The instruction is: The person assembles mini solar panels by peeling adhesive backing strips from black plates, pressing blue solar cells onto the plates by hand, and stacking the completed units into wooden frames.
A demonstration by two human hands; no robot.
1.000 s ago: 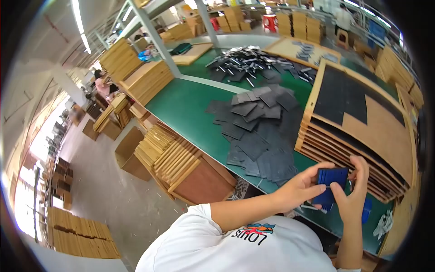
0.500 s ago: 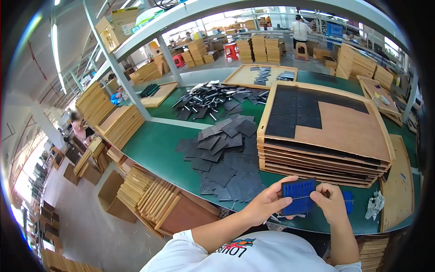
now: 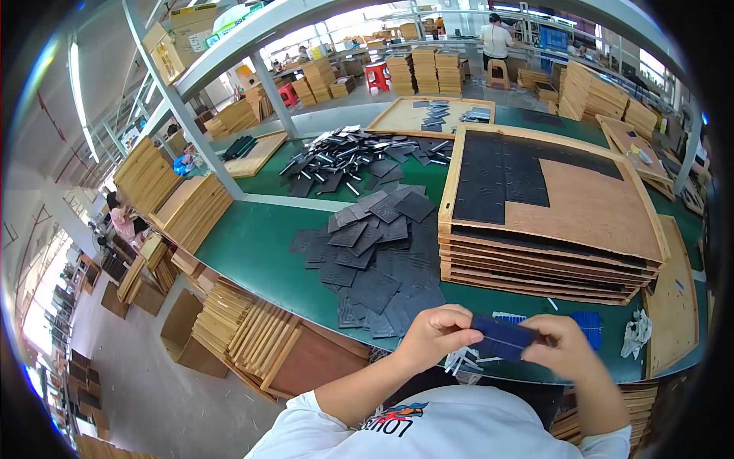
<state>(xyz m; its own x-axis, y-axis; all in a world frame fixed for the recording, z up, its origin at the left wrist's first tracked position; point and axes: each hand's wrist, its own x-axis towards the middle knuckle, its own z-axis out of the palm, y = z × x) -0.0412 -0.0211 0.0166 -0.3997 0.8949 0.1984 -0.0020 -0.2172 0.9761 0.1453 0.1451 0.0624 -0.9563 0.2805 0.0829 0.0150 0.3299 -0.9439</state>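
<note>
Between both hands is a dark blue flat panel with a thin light line across it, tilted and somewhat blurred. My left hand pinches its left edge with thumb and fingers. At the right edge, my right hand is closed on it, smeared a little by motion. Just beneath lie several thin white strips near the table's front edge. Behind the held panel a blue-and-white striped piece shows in part. Another blue panel rests on the table right of my right hand, beside a crumpled white wad.
Dark square tiles are heaped on the green table at centre-left, with a second pile behind. A stack of wooden trays rises ahead of my right hand. Metal shelf posts stand left. A person is far back.
The panel has tipped from facing me to a flatter, foreshortened angle. Both hands still grip it; my left hand has shifted slightly left, uncovering white strips and the striped piece.
</note>
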